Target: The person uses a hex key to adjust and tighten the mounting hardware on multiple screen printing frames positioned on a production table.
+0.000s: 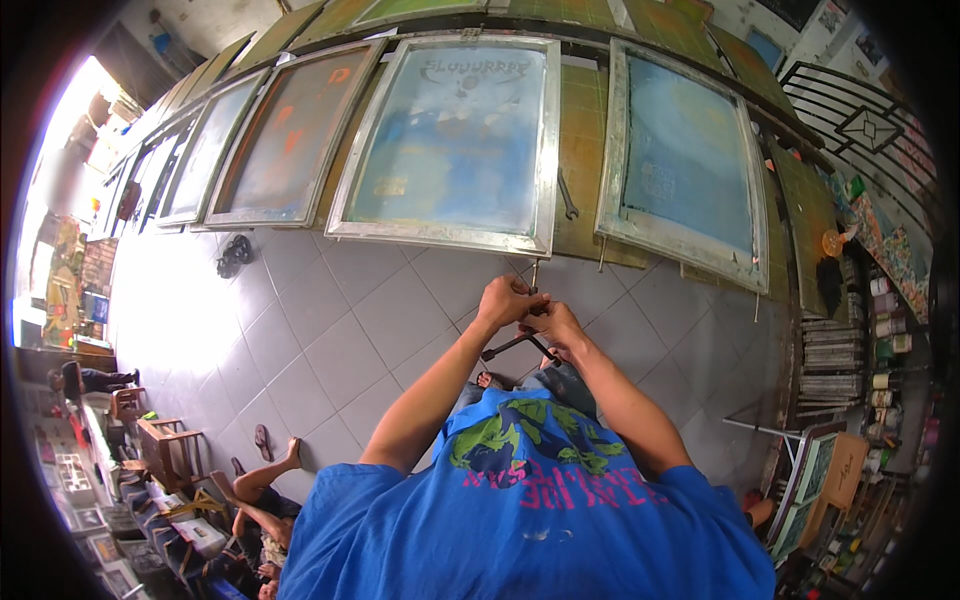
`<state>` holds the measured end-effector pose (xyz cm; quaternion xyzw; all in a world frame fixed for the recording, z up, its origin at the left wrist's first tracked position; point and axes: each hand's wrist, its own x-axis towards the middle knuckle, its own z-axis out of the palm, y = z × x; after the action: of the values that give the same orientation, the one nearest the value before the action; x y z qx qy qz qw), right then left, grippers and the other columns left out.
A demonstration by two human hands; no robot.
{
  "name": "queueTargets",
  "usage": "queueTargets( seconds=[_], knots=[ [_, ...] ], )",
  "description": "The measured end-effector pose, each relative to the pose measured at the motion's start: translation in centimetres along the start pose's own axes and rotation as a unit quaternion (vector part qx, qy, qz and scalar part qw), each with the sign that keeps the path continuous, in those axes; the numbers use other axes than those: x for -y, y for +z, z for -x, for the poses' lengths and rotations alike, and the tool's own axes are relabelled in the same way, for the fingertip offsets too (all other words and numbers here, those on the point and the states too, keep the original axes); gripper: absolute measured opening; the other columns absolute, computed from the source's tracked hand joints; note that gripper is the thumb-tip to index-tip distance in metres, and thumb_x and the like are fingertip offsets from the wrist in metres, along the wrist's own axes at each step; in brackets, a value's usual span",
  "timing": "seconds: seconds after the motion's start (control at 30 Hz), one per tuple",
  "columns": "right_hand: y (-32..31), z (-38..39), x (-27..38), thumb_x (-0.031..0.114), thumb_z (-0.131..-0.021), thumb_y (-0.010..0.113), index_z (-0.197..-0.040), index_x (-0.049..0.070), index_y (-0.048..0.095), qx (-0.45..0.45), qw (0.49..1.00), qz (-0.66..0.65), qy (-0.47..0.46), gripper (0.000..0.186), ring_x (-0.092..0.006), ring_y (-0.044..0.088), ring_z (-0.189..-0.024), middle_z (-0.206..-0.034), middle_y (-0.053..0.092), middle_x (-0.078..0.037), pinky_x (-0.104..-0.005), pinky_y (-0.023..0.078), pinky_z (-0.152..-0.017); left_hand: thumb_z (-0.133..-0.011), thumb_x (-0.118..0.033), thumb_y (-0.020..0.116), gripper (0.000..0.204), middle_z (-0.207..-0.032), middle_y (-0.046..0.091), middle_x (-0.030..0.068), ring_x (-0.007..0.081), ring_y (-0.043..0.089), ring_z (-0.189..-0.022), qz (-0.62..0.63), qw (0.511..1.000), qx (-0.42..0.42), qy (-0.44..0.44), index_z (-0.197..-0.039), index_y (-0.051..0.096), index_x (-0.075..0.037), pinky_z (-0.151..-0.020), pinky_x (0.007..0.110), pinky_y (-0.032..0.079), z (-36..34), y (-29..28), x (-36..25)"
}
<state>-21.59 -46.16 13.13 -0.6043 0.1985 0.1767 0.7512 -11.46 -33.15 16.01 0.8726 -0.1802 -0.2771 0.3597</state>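
Both my hands meet at the near edge of a silver-framed printing screen (545, 150). My left hand (505, 303) is closed at the lower end of a thin metal rod (535, 272) that sticks out below the frame. What its fingers pinch is partly hidden. Close beside it, my right hand (557, 325) is curled, fingertips near the left hand's. From under it shows a dark, branching socket wrench (508, 347), its arms spreading toward me; the grip on it is partly covered.
More framed screens (690, 160) (290, 135) lie along the curved bench. An open-end wrench (568, 195) rests between two of them. A person's leg (270, 475) and sandals (262, 440) are at lower left. A folding stand (800, 480) and paint cans (882, 380) are at right.
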Motion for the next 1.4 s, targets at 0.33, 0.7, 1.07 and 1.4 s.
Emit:
queueTargets(
  seconds=[0.33, 0.7, 1.07, 1.4],
  knots=[
    [-0.9, 0.8, 0.4, 0.02, -0.096, 0.068, -0.12, -0.004, 0.062, 0.059, 0.996, -0.058, 0.021, 0.034, -0.0232, 0.07, -0.104, -0.108, 0.071, -0.012, -0.0336, 0.051, -0.096, -0.087, -0.041, 0.076, 0.044, -0.078, 0.073, 0.0105, 0.0144, 0.065, -0.06, 0.174, 0.98, 0.1, 0.011, -0.099, 0.075, 0.001, -0.06, 0.03, 0.053, -0.4, -0.2, 2.1],
    [-1.4, -0.3, -1.2, 0.016, -0.096, 0.067, -0.119, -0.003, 0.061, 0.079, 0.983, -0.158, 0.04, 0.031, -0.0208, 0.067, -0.105, -0.115, 0.068, -0.013, -0.0329, 0.052, -0.089, -0.085, -0.044, 0.076, 0.046, -0.069, 0.07, 0.0089, 0.0156, 0.066, -0.064, 0.071, 0.997, 0.022, -0.018, -0.091, 0.077, 0.002, -0.061, 0.031, 0.052, 0.6, 1.0, 1.0],
    [-2.3, -0.3, -0.8, 0.015, -0.093, 0.072, -0.109, -0.003, 0.067, 0.087, 0.993, -0.076, -0.005, 0.025, -0.0169, 0.068, -0.092, -0.101, 0.071, -0.008, -0.0283, 0.052, -0.079, -0.087, -0.046, 0.073, 0.049, -0.078, 0.072, 0.0094, 0.0129, 0.066, -0.07, 0.178, 0.983, 0.05, -0.02, -0.095, 0.076, 0.002, -0.064, 0.029, 0.051, 1.8, 0.8, 0.2],
    [-0.9, 0.7, -1.0, 0.016, -0.095, 0.07, -0.119, -0.006, 0.06, 0.105, 0.98, -0.17, 0.015, 0.034, -0.0199, 0.069, -0.098, -0.109, 0.07, -0.012, -0.0318, 0.054, -0.086, -0.091, -0.044, 0.07, 0.044, -0.072, 0.068, 0.0063, 0.0139, 0.06, -0.064, 0.094, 0.994, 0.052, 0.026, -0.092, 0.077, 0.0, -0.062, 0.033, 0.05, 0.5, 0.1, 1.1]
  ],
)
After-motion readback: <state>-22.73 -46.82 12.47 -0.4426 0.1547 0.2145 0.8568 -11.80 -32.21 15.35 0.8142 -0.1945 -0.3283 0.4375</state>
